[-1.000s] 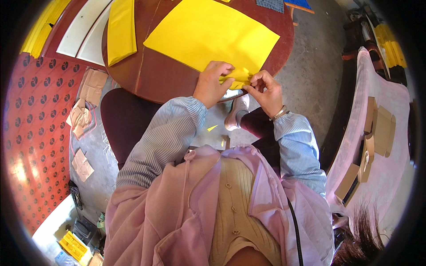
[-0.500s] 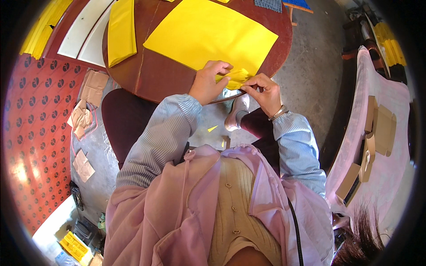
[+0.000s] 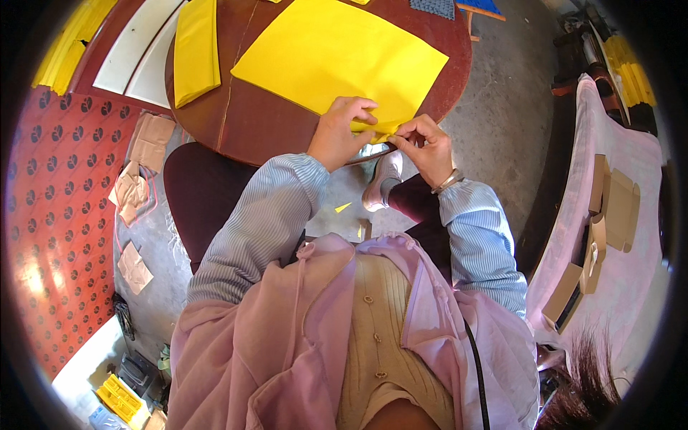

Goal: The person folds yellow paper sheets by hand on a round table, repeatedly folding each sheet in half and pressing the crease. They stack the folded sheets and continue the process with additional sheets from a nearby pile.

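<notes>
A large yellow sheet (image 3: 337, 54), cloth-like and flat, lies on the round brown table (image 3: 269, 125). Its near right corner is bunched up at the table's front edge, between my two hands. My left hand (image 3: 344, 132) is curled around the left side of that corner, thumb and fingers closed on the yellow material. Thumb and forefinger of my right hand (image 3: 426, 147) pinch the tip of the same corner from the right. The exact fold under my fingers is partly hidden.
Left on the table lies a folded yellow bundle (image 3: 196, 54). A grey textured mat (image 3: 432, 8) sits at the far edge. At the right, opened cardboard boxes (image 3: 620, 204) rest on a pink cloth (image 3: 573, 161). Brown paper pieces (image 3: 135, 267) lie on the floor at the left.
The bunched corner is pulled flatter and lower, with less loose yellow showing between my hands. My right hand has shifted slightly up and left; both hands keep their hold.
</notes>
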Demonstrator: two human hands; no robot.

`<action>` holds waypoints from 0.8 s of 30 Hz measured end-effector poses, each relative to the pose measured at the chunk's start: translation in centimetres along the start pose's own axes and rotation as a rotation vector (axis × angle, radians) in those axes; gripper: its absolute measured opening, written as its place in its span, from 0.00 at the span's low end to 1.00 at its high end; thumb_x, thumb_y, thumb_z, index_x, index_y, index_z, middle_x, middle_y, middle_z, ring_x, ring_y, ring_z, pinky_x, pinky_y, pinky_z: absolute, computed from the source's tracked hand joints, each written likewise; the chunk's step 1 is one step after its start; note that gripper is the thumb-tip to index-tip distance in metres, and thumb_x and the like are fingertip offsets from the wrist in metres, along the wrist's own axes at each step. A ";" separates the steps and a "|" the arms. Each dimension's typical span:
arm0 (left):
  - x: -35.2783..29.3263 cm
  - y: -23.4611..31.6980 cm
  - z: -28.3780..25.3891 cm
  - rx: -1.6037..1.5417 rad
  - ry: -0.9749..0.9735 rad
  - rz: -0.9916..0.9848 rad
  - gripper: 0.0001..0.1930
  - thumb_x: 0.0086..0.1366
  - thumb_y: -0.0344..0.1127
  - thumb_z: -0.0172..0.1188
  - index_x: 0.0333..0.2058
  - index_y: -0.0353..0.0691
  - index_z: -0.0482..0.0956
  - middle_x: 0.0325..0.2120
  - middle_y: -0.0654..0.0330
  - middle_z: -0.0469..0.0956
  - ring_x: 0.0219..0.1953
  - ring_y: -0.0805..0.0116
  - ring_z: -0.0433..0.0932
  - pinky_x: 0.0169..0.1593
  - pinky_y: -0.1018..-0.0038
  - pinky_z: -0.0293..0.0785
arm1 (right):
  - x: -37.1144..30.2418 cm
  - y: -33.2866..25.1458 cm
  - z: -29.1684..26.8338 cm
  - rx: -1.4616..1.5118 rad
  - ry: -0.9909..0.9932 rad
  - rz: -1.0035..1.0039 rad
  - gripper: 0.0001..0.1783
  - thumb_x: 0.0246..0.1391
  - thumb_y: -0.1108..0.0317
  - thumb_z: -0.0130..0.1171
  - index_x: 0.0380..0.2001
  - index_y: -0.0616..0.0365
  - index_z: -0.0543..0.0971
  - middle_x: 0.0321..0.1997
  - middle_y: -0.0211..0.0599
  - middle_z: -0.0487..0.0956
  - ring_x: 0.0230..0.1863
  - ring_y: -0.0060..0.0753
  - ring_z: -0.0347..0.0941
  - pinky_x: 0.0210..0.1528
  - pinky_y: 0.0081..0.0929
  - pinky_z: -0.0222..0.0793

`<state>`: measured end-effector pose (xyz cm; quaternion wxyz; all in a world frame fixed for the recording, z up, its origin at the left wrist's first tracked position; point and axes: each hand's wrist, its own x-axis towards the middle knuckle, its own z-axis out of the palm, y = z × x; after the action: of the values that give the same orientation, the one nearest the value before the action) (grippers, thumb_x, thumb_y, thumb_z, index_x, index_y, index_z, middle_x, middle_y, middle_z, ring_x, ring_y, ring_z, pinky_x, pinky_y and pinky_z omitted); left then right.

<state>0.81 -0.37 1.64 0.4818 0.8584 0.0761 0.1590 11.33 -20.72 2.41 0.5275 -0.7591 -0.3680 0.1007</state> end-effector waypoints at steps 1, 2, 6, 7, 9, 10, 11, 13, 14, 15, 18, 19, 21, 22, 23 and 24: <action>0.0 0.0 0.2 0.012 0.022 -0.041 0.25 0.59 0.28 0.73 0.56 0.41 0.80 0.49 0.55 0.85 0.54 0.58 0.83 0.55 0.67 0.82 | -0.1 -0.1 0.0 -0.021 -0.004 0.012 0.11 0.52 0.76 0.77 0.39 0.61 0.87 0.31 0.30 0.79 0.30 0.21 0.75 0.33 0.22 0.71; 0.0 0.0 0.3 -0.015 0.050 -0.059 0.24 0.60 0.28 0.73 0.55 0.40 0.80 0.49 0.54 0.85 0.52 0.58 0.84 0.54 0.68 0.81 | -0.2 -0.2 0.0 -0.043 -0.012 0.028 0.11 0.52 0.76 0.77 0.39 0.61 0.87 0.31 0.30 0.79 0.30 0.21 0.75 0.33 0.22 0.71; 0.3 -0.2 0.4 -0.089 0.077 -0.124 0.20 0.63 0.30 0.72 0.54 0.37 0.81 0.49 0.52 0.85 0.47 0.62 0.87 0.54 0.69 0.81 | -0.4 -0.6 -0.1 -0.074 -0.030 -0.016 0.11 0.52 0.75 0.78 0.38 0.61 0.87 0.31 0.31 0.80 0.29 0.22 0.75 0.32 0.22 0.71; 0.3 -0.3 0.3 -0.106 0.077 -0.121 0.20 0.64 0.30 0.72 0.54 0.36 0.81 0.49 0.51 0.85 0.46 0.62 0.87 0.55 0.69 0.80 | -0.3 -0.6 -0.1 -0.078 -0.030 -0.031 0.10 0.52 0.75 0.78 0.37 0.61 0.88 0.31 0.31 0.80 0.29 0.22 0.75 0.32 0.22 0.71; 0.4 -0.4 0.2 -0.096 0.049 -0.127 0.20 0.64 0.31 0.71 0.54 0.35 0.80 0.49 0.51 0.84 0.47 0.62 0.87 0.55 0.69 0.80 | -0.2 -0.5 -0.1 -0.076 -0.031 -0.079 0.09 0.52 0.74 0.77 0.36 0.61 0.88 0.32 0.32 0.81 0.29 0.22 0.75 0.32 0.22 0.71; 0.4 -0.5 0.1 -0.086 0.037 -0.124 0.20 0.65 0.31 0.71 0.55 0.35 0.80 0.49 0.51 0.84 0.48 0.62 0.87 0.56 0.69 0.80 | -0.2 -0.4 -0.1 -0.063 -0.028 -0.070 0.08 0.53 0.74 0.77 0.36 0.61 0.88 0.32 0.32 0.82 0.29 0.22 0.75 0.32 0.22 0.71; 0.4 -0.5 0.1 -0.088 0.030 -0.116 0.20 0.65 0.31 0.71 0.55 0.35 0.80 0.49 0.50 0.84 0.48 0.62 0.87 0.56 0.69 0.80 | -0.1 -0.3 -0.1 -0.051 -0.022 -0.062 0.07 0.53 0.74 0.77 0.36 0.61 0.88 0.33 0.32 0.82 0.30 0.22 0.75 0.32 0.21 0.71; 0.4 -0.6 -0.1 -0.080 0.017 -0.092 0.20 0.65 0.31 0.70 0.55 0.35 0.80 0.50 0.50 0.84 0.48 0.61 0.87 0.56 0.69 0.80 | -0.1 -0.2 -0.1 -0.033 -0.019 -0.033 0.07 0.54 0.74 0.77 0.35 0.61 0.89 0.33 0.32 0.82 0.30 0.21 0.75 0.32 0.21 0.71; 0.4 -0.6 -0.2 -0.076 0.006 -0.087 0.21 0.65 0.31 0.70 0.56 0.36 0.80 0.50 0.51 0.85 0.49 0.60 0.87 0.56 0.69 0.80 | -0.1 -0.2 -0.1 -0.027 -0.021 -0.013 0.07 0.54 0.74 0.77 0.36 0.62 0.88 0.33 0.32 0.82 0.30 0.21 0.75 0.32 0.21 0.71; 0.3 -0.6 -0.4 -0.070 -0.006 -0.082 0.21 0.65 0.31 0.70 0.56 0.37 0.80 0.50 0.52 0.85 0.50 0.60 0.86 0.57 0.68 0.80 | -0.1 -0.2 -0.1 -0.021 -0.023 0.009 0.07 0.54 0.74 0.77 0.36 0.62 0.88 0.33 0.32 0.82 0.30 0.21 0.75 0.32 0.21 0.70; 0.2 -0.6 -0.8 -0.031 -0.047 -0.013 0.25 0.62 0.30 0.70 0.58 0.40 0.78 0.49 0.54 0.86 0.54 0.58 0.84 0.59 0.66 0.79 | -0.1 -0.1 -0.1 -0.034 -0.022 0.022 0.08 0.54 0.74 0.77 0.36 0.63 0.88 0.33 0.31 0.82 0.30 0.20 0.75 0.33 0.20 0.70; 0.2 -0.6 -0.9 -0.002 -0.057 0.025 0.26 0.61 0.29 0.70 0.59 0.41 0.78 0.48 0.55 0.87 0.55 0.58 0.83 0.60 0.65 0.78 | -0.1 -0.1 -0.1 -0.038 -0.020 0.030 0.08 0.54 0.74 0.77 0.36 0.63 0.88 0.33 0.31 0.82 0.30 0.20 0.75 0.33 0.20 0.70; 0.2 -0.4 -1.0 -0.027 -0.064 0.055 0.28 0.59 0.29 0.70 0.59 0.42 0.77 0.47 0.57 0.87 0.58 0.57 0.81 0.61 0.64 0.78 | -0.1 -0.2 -0.1 -0.044 -0.017 0.044 0.08 0.54 0.74 0.77 0.36 0.62 0.88 0.33 0.31 0.82 0.30 0.19 0.75 0.33 0.20 0.70; 0.1 -0.3 -1.0 -0.030 -0.060 0.088 0.29 0.58 0.29 0.71 0.60 0.43 0.77 0.46 0.58 0.88 0.59 0.57 0.80 0.61 0.64 0.77 | -0.1 -0.2 -0.1 -0.042 -0.018 0.038 0.08 0.54 0.74 0.77 0.36 0.62 0.88 0.33 0.31 0.82 0.30 0.19 0.75 0.33 0.20 0.70; 0.1 -0.3 -0.9 -0.026 -0.058 0.070 0.28 0.58 0.29 0.71 0.59 0.43 0.77 0.46 0.58 0.88 0.59 0.56 0.80 0.61 0.64 0.77 | -0.1 -0.2 0.0 -0.040 -0.018 0.032 0.08 0.54 0.74 0.77 0.36 0.62 0.87 0.33 0.31 0.82 0.30 0.19 0.75 0.33 0.20 0.70; 0.1 -0.2 -0.8 -0.018 -0.050 0.067 0.28 0.58 0.29 0.71 0.59 0.43 0.77 0.46 0.57 0.88 0.60 0.56 0.79 0.61 0.64 0.77 | -0.1 -0.2 0.0 -0.039 -0.017 0.026 0.09 0.54 0.74 0.77 0.36 0.62 0.87 0.33 0.31 0.82 0.30 0.19 0.75 0.33 0.20 0.71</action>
<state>0.61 0.35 1.87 0.4859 0.8597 0.0339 0.1541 11.20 -20.72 2.58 0.5079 -0.7731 -0.3645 0.1066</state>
